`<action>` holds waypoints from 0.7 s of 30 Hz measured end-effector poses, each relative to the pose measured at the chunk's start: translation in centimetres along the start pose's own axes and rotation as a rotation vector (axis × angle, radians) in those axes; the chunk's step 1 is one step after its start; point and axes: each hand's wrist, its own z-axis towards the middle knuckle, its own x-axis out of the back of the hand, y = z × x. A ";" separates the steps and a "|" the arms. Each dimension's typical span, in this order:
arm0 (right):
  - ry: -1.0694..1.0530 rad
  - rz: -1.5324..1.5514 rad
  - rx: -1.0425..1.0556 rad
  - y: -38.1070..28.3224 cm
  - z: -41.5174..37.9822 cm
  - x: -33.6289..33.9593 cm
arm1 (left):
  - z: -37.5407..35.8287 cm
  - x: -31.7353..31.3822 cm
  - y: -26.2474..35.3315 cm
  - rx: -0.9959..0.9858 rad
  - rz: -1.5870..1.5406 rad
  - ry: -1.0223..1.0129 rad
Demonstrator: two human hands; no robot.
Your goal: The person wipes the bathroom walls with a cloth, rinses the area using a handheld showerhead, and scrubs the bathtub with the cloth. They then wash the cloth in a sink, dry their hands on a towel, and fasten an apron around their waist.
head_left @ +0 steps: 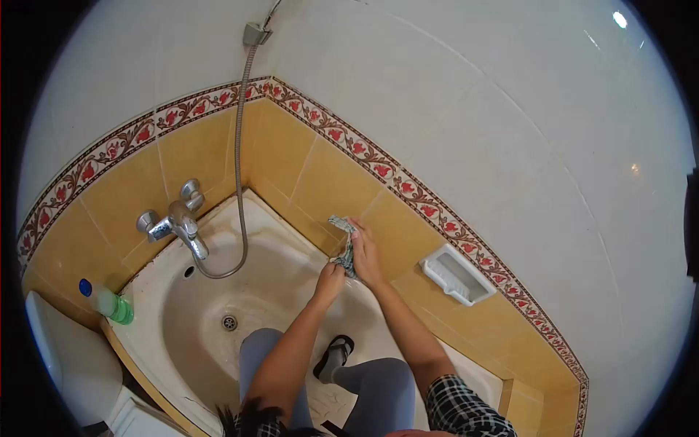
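A crumpled green-and-white cloth (pixel 344 261) is bunched between my two hands, close to the yellow tiled wall above the bathtub's edge. My left hand (pixel 331 284) is closed in a fist round its lower end. Higher up and to the right, my right hand (pixel 367 256) grips the cloth with the thumb against it, its fingers pointing up along the wall. A loose end of the cloth sticks out past the right fingertips. Part of the cloth is hidden by the hands.
I stand in the corner bathtub (pixel 186 320), one sandal (pixel 333 357) showing. A chrome mixer tap (pixel 182 222) and shower hose (pixel 239 146) are at the left. A green bottle (pixel 113 306) stands on the rim. A white soap dish (pixel 457 274) juts from the right wall.
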 end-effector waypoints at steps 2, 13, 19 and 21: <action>0.144 0.052 -0.066 -0.9 -2.6 -2.0 | -1.6 -1.2 1.2 -0.308 -0.022 0.201; 0.456 0.488 -0.211 -2.1 -7.0 -0.9 | -0.2 -4.6 2.6 -0.092 -0.754 0.085; 0.595 0.607 -0.428 2.0 -8.0 4.0 | 0.9 -3.9 1.8 -0.185 -0.897 0.119; 0.558 0.648 -0.466 3.7 -8.7 4.8 | 0.8 -3.6 2.1 -0.216 -0.855 0.213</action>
